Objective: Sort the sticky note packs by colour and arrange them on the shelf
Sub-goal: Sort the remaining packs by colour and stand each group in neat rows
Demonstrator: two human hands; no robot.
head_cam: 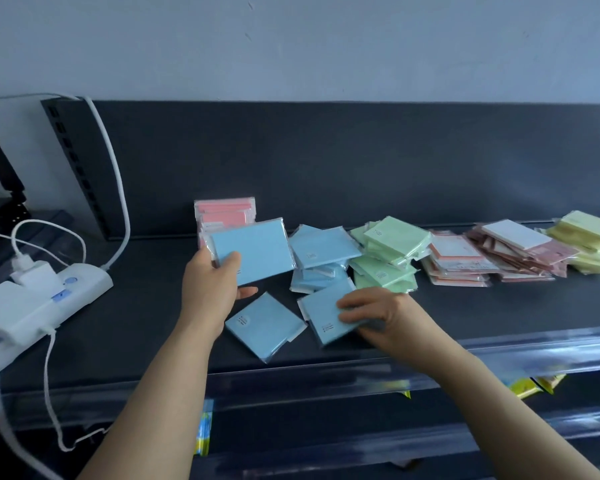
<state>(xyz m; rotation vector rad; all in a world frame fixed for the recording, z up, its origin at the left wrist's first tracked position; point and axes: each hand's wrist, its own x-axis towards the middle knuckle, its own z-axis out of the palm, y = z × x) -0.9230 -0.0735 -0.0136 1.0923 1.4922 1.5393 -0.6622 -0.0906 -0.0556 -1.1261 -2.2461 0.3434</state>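
Left hand (219, 289) grasping a blue pack (253, 251) by its near corner, raised off the surface; right hand (371, 310) curled round a second blue pack (326, 315) lying flat, probably gathering blues together; dark shelf (153, 306) beneath; to the right, piles grouped by colour: pale pink piles (465, 261), yellow pile (586, 237), green pile (385, 254), blue pile (321, 261); white power strip (49, 292) far left; pink stack (224, 216) propped against the back panel; loose blue pack (265, 325) nearest, apparently unsorted.

From your left hand (210, 289), bare shelf (146, 306) lies open toward nine o'clock until the power strip (84, 284) and its cables (120, 188). Toward two o'clock, stacked packs (458, 258) crowd the back; the front strip at three o'clock, past your right hand (381, 313), is free.
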